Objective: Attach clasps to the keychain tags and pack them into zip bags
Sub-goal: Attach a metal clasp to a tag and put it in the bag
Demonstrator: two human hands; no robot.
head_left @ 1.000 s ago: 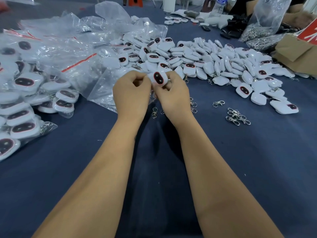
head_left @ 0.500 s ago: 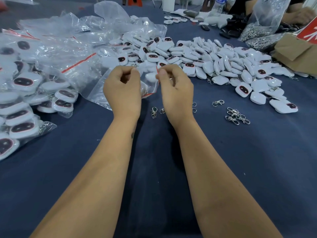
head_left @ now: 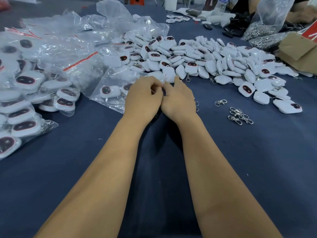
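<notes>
My left hand (head_left: 144,98) and my right hand (head_left: 178,100) lie side by side low over the blue table (head_left: 154,169). Their fingertips pinch the top edge of a small clear zip bag (head_left: 163,83); what is inside it is hidden by my fingers. A big pile of white keychain tags (head_left: 223,62) with dark oval faces spreads behind and to the right. Loose metal clasps (head_left: 240,115) lie to the right of my right hand, with a single clasp (head_left: 220,102) apart from them. Bagged tags (head_left: 25,93) are heaped at the left.
Clear empty zip bags (head_left: 77,48) with red strips cover the back left. One larger clear bag (head_left: 111,90) holding tags lies just left of my left hand. At the back right stand a cardboard box (head_left: 298,50), a plastic bag of metal parts (head_left: 264,23) and a bottle (head_left: 223,4).
A second ago my hands held a bare tag. Half a second ago they held a zip bag spread apart; now they have come together and dropped lower, pinching the bag's top.
</notes>
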